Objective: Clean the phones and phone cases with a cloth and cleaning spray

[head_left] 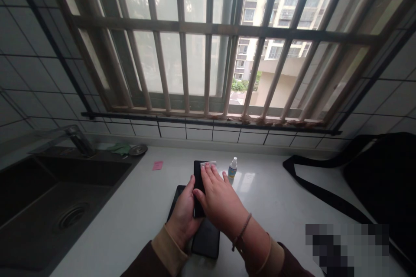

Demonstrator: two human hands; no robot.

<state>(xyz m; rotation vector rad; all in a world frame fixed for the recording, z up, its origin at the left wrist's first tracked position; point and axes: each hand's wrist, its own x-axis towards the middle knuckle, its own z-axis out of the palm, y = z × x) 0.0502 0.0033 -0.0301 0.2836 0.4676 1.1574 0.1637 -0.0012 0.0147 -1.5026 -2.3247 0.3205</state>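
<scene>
My left hand [184, 213] is closed around the lower left edge of a black smartphone [199, 178], tilted up above the counter. Flat across the upper part of its screen lies a white wipe [208, 164], pinned there under the fingertips of my right hand [218, 192]. The right thumb rests against the phone's face. Beneath my hands, a second black phone [211, 240] lies on the counter, its upper end hidden. Another dark, flat device [176, 197] shows behind my left hand, mostly covered. Just right of my right fingers stands a small spray bottle [232, 170] with a white top.
A pink sticky note [157, 165] lies on the white counter [130, 216]. At left are a dark sink [29, 207], a faucet [79, 140], a green cloth [119, 149] and a metal strainer [138, 150]. A black bag [383, 177] with a strap sits right. Window bars [208, 30] stand behind.
</scene>
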